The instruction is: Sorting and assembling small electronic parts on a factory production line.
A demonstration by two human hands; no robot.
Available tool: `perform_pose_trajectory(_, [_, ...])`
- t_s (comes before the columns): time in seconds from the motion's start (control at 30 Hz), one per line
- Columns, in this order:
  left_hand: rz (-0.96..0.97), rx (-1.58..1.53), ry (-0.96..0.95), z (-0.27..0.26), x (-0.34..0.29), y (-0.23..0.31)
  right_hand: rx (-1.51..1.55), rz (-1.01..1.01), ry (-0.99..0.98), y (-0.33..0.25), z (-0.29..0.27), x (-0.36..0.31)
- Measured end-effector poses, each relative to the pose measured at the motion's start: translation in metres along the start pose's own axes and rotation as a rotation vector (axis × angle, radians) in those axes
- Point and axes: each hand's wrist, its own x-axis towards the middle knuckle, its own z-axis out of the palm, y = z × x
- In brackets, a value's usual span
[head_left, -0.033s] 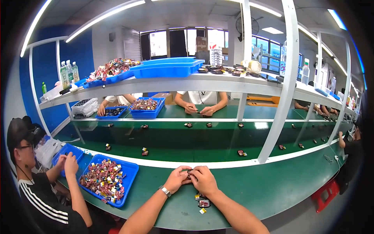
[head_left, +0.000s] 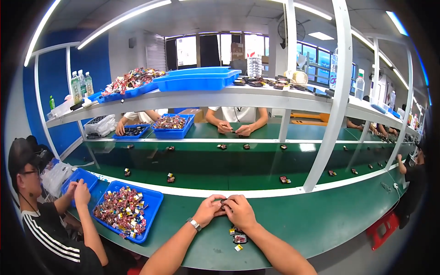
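The green worktop [head_left: 293, 220] stretches well to the right of the tray [head_left: 156, 200]; the belt [head_left: 250, 169], dotted with small parts, runs beyond the tray; the shelf [head_left: 206, 95] stands higher and beyond the tray; a co-worker [head_left: 55, 229] in a dark striped top is left of the tray; the blue tray itself is heaped with red, white and yellow pieces; right of the tray, the left hand [head_left: 208, 212] and right hand [head_left: 241, 212] nearly meet, fingers of both closed on a dark part [head_left: 223, 204], mostly hidden; a watch [head_left: 195, 224] circles the left wrist; loose pieces [head_left: 239, 239] lie right of the tray, near the right wrist.
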Motion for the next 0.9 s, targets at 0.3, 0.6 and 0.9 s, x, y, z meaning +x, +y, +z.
perform_pose_trajectory(0.3, [-0.020, 0.035, 0.019, 0.0049, -0.0007, 0.0026, -0.134, -0.043, -0.028, 0.0043, 0.0046, -0.0052])
perform_pose_trajectory(0.6, [-0.010, 0.001, 0.017, 0.0006, 0.0031, -0.0029, -0.090, -0.034, 0.019, 0.0029, 0.0053, -0.0030])
perform_pose_trajectory(0.9, [-0.016, 0.076, 0.022, 0.0051, 0.0018, -0.0003, -0.164, -0.048, 0.006, 0.0037, 0.0059, -0.0047])
